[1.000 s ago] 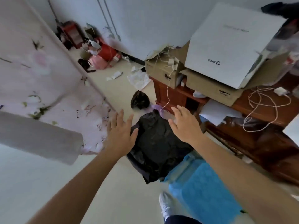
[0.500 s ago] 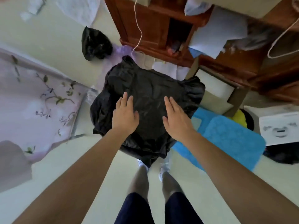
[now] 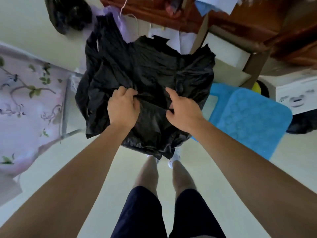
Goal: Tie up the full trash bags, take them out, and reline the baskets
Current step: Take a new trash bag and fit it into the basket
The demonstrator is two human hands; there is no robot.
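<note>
A cluttered home bedroom: floral-print bedding [image 3: 25, 100] lies left of the left hand [image 3: 122, 109], a dark wooden desk [image 3: 240, 23] strewn with papers [image 3: 216, 4] stands beyond the right hand [image 3: 183, 112], a blue mat [image 3: 253, 121] to its right.

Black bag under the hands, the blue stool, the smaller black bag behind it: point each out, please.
Black bag [image 3: 145, 66]: head view, crumpled plastic near its middle.
Blue stool [image 3: 257, 121]: head view, middle of its textured seat.
Smaller bag [image 3: 68, 12]: head view, its bulging middle, top left.
</note>
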